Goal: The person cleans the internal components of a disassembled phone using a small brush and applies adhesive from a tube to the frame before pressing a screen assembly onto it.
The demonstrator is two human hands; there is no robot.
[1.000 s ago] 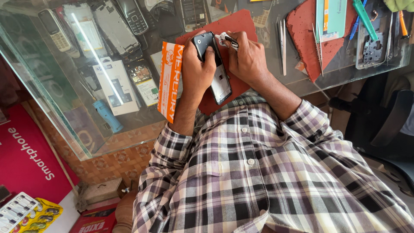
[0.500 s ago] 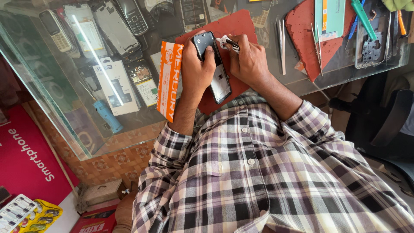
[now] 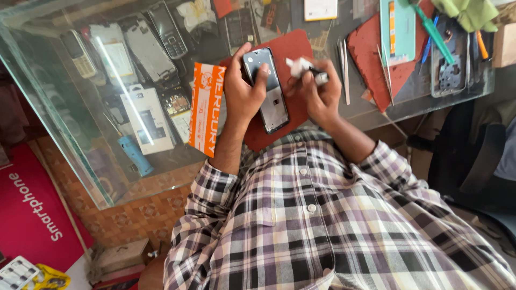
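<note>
A glass surface (image 3: pixel 64 134) is seen from above, with old phones and small boxes kept under the glass. A red mat (image 3: pixel 293 53) lies on the glass, and the work is done over it. A phone (image 3: pixel 267 88) with its back taken off is held in the left hand (image 3: pixel 244 88); the fingers are closed around its sides and the thumb is pressed near the top. A small white thing (image 3: pixel 301 65) is pinched in the closed fingers of the right hand (image 3: pixel 322 91), just beside the top of the phone; what it is cannot be told. The phone looks opened up already, so the taking apart seems partly done, and the inside work seems only begun. An orange box (image 3: pixel 205 107) stands just beside the left wrist and could be bumped. Tweezers (image 3: pixel 345 70) lie close to the right hand. A second red mat (image 3: pixel 371 45) with a teal card (image 3: pixel 398 29) and a green tool (image 3: pixel 432 32) lies farther to the right. The near edge of the glass is close under both arms, so little room is left toward the body. More open room is found on the mat above the hands.
</note>
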